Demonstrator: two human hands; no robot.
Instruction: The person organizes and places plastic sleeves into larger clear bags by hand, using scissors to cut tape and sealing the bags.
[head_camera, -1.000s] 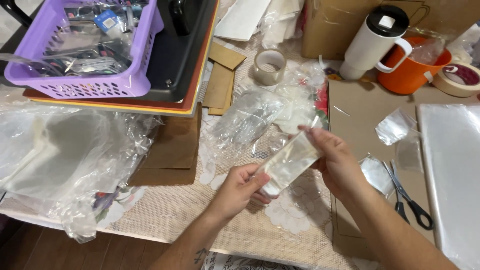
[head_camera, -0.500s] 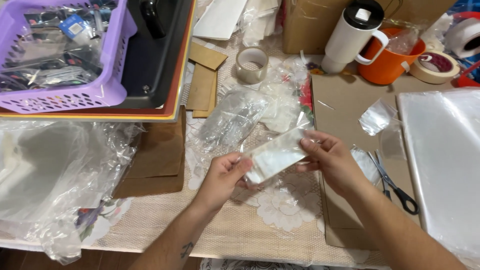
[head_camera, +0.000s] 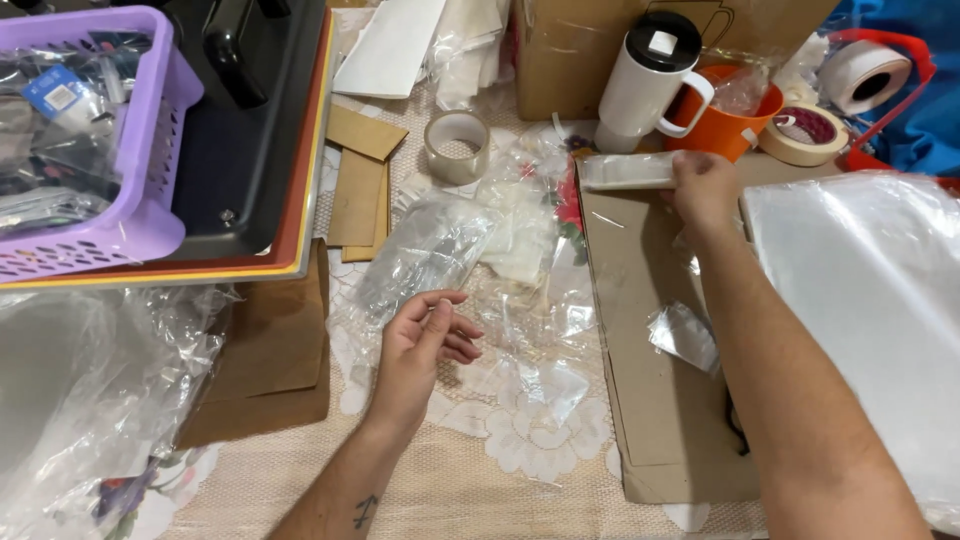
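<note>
My right hand (head_camera: 703, 188) reaches far across the table and grips one end of a small clear plastic packet (head_camera: 628, 171), held just in front of a white tumbler (head_camera: 645, 80) with a black lid. My left hand (head_camera: 425, 345) hovers palm up over the lace tablecloth (head_camera: 450, 480), fingers loosely spread and holding nothing. It sits beside a heap of crumpled clear plastic bags (head_camera: 440, 245).
A purple basket (head_camera: 85, 140) of packaged items rests on dark trays at the back left. A tape roll (head_camera: 457, 146), brown card pieces (head_camera: 360, 190), an orange mug (head_camera: 725, 115), more tape rolls (head_camera: 805, 135), a flat cardboard sheet (head_camera: 650, 380) and a stack of clear bags (head_camera: 870, 300) surround the hands.
Both hands held the packet near the table's middle. Now the left hand has let go and stays open, while the right hand has carried the packet away toward the white tumbler.
</note>
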